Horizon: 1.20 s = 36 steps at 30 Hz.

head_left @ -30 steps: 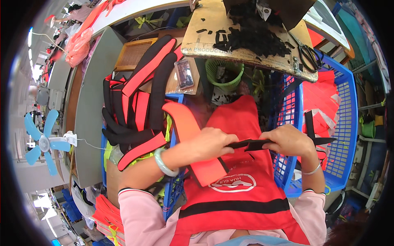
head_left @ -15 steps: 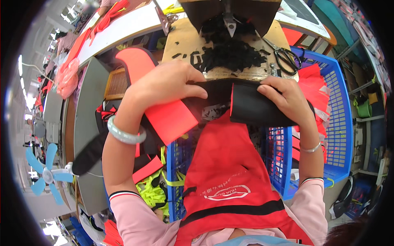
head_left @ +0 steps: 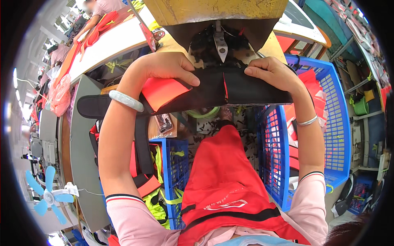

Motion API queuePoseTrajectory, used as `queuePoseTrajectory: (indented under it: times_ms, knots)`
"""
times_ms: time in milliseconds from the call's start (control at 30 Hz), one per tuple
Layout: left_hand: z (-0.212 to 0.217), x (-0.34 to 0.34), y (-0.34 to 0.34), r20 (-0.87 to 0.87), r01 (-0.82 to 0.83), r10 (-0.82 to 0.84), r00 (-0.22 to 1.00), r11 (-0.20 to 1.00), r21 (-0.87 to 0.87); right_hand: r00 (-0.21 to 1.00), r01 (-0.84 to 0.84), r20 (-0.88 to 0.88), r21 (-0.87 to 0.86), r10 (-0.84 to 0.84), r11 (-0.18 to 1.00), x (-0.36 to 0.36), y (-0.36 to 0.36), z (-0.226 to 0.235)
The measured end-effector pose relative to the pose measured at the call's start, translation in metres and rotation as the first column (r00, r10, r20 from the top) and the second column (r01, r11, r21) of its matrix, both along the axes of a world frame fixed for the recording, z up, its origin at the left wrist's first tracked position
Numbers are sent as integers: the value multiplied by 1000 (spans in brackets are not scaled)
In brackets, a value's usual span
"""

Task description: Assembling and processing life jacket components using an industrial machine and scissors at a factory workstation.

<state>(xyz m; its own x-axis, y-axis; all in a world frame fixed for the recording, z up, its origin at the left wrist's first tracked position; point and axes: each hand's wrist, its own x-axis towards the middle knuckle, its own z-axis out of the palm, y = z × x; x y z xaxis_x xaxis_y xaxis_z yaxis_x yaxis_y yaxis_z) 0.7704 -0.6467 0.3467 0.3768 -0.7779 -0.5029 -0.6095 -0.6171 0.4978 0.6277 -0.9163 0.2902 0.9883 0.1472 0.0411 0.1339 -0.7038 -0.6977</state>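
Note:
A long black fabric band (head_left: 254,88) stretches between my hands under the pointed metal foot (head_left: 221,47) of a machine. On the left my left hand (head_left: 172,69) is closed on the band, thumb on top, beside a folded-over coral-pink face (head_left: 164,92). My right hand (head_left: 273,74) grips the band's right part, with the fingers partly hidden behind it. A narrow coral slit (head_left: 225,87) shows at the band's middle, just below the foot. The band's rounded end (head_left: 92,107) sticks out past my left wrist.
Black scraps (head_left: 201,43) lie round the foot, below a yellow housing (head_left: 217,12). A blue basket (head_left: 336,123) with coral pieces stands at my right, another blue basket (head_left: 176,151) at my left. A light-blue fan (head_left: 48,197) is at the far left.
The band has been raised toward the machine's foot and straightened out. My left hand's coral piece now lies flatter along the band, and my right hand has moved slightly up.

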Motion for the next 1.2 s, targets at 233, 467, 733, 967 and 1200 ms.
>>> queuePoseTrajectory:
  times_ms: [233,467,733,967,1200]
  knots:
    - [-1,10,-8,33,-18,17,999,999,35,1000,1,-12,91,0,996,11,-9,-5]
    - [3,15,-8,46,-21,21,999,1000,2,1000,9,-29,18,-9,1000,13,-16,2]
    - [-6,31,-5,-29,-34,32,999,998,-50,997,10,75,33,-13,999,25,-16,3]
    - [18,-1,72,15,-100,103,995,987,-123,999,-36,13,86,35,996,-36,-34,14]
    - [26,-122,126,-457,-469,318,831,842,-266,994,-103,85,535,68,839,-112,50,6]
